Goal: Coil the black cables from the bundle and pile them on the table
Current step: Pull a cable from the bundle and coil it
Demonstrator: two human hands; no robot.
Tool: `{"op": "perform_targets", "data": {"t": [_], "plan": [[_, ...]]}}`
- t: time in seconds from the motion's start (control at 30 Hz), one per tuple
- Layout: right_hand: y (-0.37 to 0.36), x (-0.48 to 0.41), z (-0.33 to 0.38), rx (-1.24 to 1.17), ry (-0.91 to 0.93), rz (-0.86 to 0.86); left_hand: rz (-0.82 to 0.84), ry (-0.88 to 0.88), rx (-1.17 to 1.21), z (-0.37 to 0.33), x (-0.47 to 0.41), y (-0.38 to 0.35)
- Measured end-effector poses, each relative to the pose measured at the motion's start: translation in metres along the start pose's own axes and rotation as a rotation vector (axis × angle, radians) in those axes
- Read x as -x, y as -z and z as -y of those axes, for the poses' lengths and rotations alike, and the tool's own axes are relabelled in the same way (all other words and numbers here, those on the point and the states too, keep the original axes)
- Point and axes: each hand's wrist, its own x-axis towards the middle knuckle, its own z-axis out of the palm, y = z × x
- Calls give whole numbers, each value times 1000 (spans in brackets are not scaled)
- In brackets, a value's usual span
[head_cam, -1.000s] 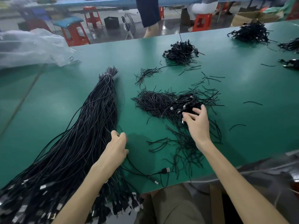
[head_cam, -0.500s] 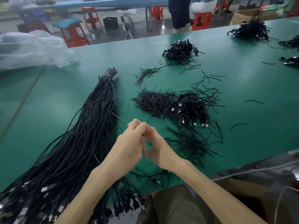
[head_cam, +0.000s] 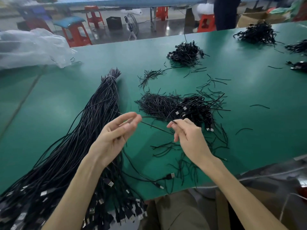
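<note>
pinching one cable (head_cam: 156, 117) over green table (head_cam: 66, 105), left fingers (head_cam: 131, 116), right fingers (head_cam: 176, 126); red stools (head_cam: 75, 34) beyond.

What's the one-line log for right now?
left hand pinches cable | right hand pinches cable | cable spans between hands | bundle on table

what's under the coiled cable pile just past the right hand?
Short black ties poke out from beneath the pile onto the green table. Whatever lies under its middle is covered.
</note>
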Motion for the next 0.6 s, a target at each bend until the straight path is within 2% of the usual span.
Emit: {"op": "perform_targets", "data": {"t": [0.1,0.2,0.33,0.4,0.5,0.6], "plan": [[-14,21,11,112,206,75,-47,9,361,3,-5,0],[-31,38,18,195,426,150,-109,36,529,6,-8,-1],[-29,41,14,216,441,136,-137,33,753,7,-6,5],[-30,45,13,269,505,106,-149,68,703,9,-6,5],[-36,52,12,357,596,77,-188,127,395,12,-8,0],[-38,55,8,435,614,96,-129,101,197,10,-5,-8]]}}
